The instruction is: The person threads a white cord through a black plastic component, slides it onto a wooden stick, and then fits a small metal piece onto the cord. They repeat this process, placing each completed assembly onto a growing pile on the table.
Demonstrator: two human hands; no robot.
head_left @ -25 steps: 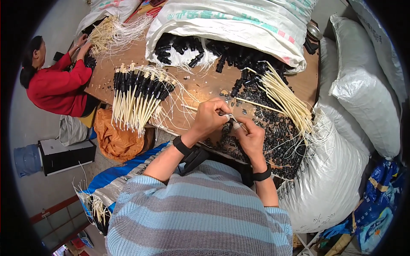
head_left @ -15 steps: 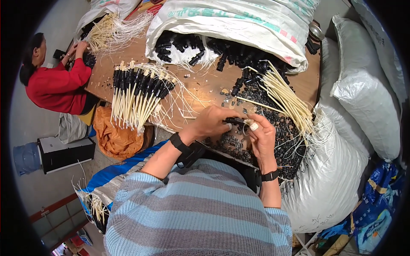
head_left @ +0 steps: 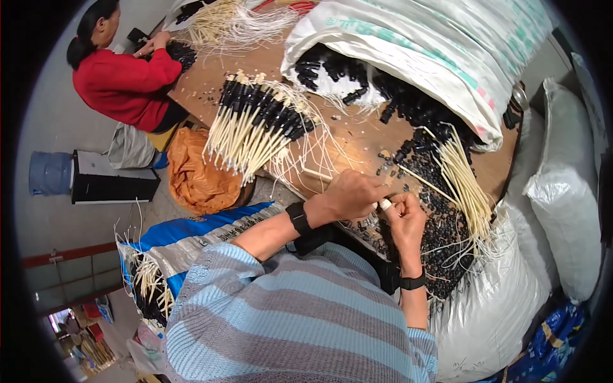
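Observation:
My left hand (head_left: 354, 196) is closed above the table's near edge, its fingers curled around a black plastic fitting that shows only in the earlier frame and is now hidden by the fingers. Close beside it, my right hand (head_left: 408, 220) pinches with thumb and fingertips; whatever is between them cannot be made out. A white wrap (head_left: 384, 204) covers a tip of the right hand. Just beyond the left hand lies a cream tube (head_left: 317, 174). To the right is a bundle of cream tubes with white wires (head_left: 465, 185), over small black parts (head_left: 440, 226).
Left of the hands lies a row of black fittings joined to cream tubes (head_left: 262, 121). A white woven sack (head_left: 408, 48) spills black fittings (head_left: 421, 108) at the back. Full sacks (head_left: 565, 198) stand at right. A person in red (head_left: 128, 83) works at the far left corner.
The view has swung, so the table contents sit farther right and lower. My hands have drawn together, and the black fitting between them has gone out of sight behind my fingers.

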